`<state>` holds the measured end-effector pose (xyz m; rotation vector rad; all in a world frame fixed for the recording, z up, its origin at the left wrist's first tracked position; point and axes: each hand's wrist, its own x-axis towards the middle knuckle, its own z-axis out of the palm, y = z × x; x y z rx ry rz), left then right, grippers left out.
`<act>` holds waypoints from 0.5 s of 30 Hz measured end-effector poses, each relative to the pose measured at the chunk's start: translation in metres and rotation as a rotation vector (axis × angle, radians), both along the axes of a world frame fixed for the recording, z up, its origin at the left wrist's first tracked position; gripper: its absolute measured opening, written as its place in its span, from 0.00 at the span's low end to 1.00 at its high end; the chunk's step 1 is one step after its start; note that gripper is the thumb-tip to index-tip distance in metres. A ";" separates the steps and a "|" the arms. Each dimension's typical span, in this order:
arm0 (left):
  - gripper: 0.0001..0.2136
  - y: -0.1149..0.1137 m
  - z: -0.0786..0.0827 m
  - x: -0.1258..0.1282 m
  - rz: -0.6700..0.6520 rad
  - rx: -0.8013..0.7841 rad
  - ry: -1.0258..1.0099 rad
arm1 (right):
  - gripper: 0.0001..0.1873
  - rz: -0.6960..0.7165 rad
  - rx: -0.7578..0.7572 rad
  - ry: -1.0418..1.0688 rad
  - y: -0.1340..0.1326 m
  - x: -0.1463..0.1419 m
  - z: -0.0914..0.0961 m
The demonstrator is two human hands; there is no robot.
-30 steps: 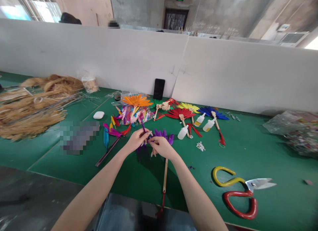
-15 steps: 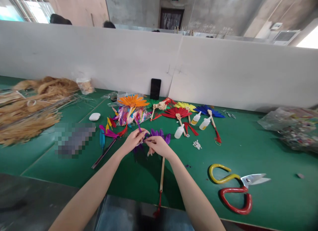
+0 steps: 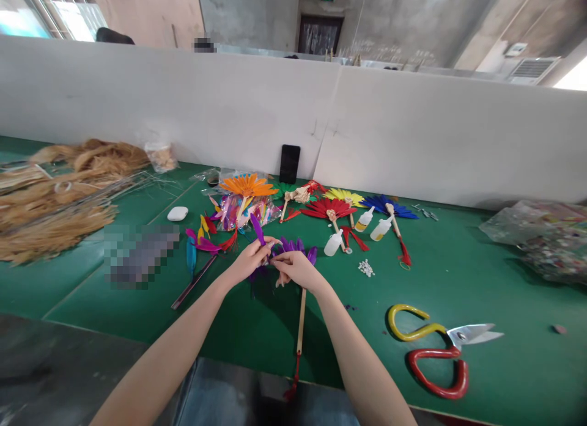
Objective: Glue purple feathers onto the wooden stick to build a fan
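A purple feather fan (image 3: pixel 298 247) lies on the green table (image 3: pixel 458 273), its wooden handle (image 3: pixel 301 319) running toward me with a red tassel at the end. My left hand (image 3: pixel 250 259) pinches a single purple feather (image 3: pixel 257 228) that sticks up and away. My right hand (image 3: pixel 296 269) is closed on the fan's neck, fingertips meeting the left hand's.
Finished fans in orange (image 3: pixel 247 185), red (image 3: pixel 328 208), yellow and blue lie behind, with glue bottles (image 3: pixel 332 244), loose feathers (image 3: pixel 202 239), white beads (image 3: pixel 365 268) and a black phone (image 3: pixel 290 164). Big scissors (image 3: pixel 435 346) lie right. Straw bundles (image 3: pixel 50 200) fill the left.
The purple feather in my left hand has tipped up and now stands clear above the fingers. Both hands stay together over the fan.
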<state>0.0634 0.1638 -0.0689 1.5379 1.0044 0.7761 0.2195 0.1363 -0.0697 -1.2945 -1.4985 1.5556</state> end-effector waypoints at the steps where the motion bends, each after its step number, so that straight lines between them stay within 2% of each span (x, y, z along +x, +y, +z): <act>1: 0.18 0.000 0.000 0.000 -0.002 0.003 0.003 | 0.11 -0.005 -0.006 -0.003 0.000 0.001 0.000; 10: 0.18 -0.001 0.001 0.001 0.014 -0.016 -0.034 | 0.12 -0.012 -0.048 0.000 0.001 0.002 -0.001; 15: 0.19 0.000 0.001 -0.001 0.033 -0.029 -0.052 | 0.14 0.038 -0.066 0.025 -0.002 0.002 0.004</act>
